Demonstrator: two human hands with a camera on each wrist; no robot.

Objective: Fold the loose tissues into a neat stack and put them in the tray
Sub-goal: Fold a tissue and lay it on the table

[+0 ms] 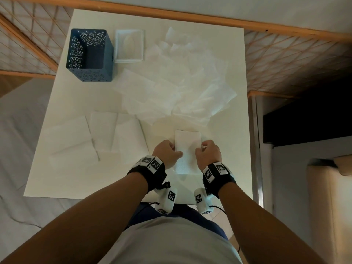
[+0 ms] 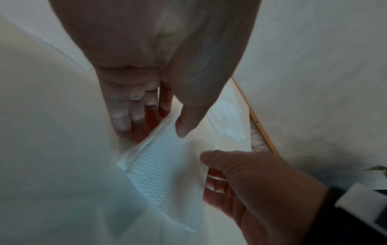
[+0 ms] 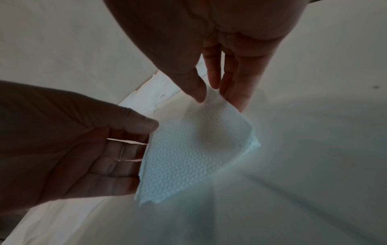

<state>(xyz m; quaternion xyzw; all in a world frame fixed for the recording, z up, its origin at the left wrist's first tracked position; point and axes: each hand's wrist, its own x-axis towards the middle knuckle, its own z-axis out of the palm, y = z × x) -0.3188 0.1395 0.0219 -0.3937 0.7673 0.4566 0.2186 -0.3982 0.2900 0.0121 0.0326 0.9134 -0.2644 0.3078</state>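
Head view: my left hand (image 1: 167, 152) and right hand (image 1: 207, 152) pinch one folded tissue (image 1: 187, 147); loose tissues (image 1: 181, 82) remain, tray (image 1: 119, 54) apparently unfilled.

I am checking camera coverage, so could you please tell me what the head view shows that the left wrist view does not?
Only the head view shows the blue perforated bin, the white tray beside it, the loose tissues spread across the table and both wristbands. Only the left wrist view shows the tissue's embossed texture and the left fingers beneath its edge. Both show the left hand and right hand pinching opposite sides of the folded tissue.
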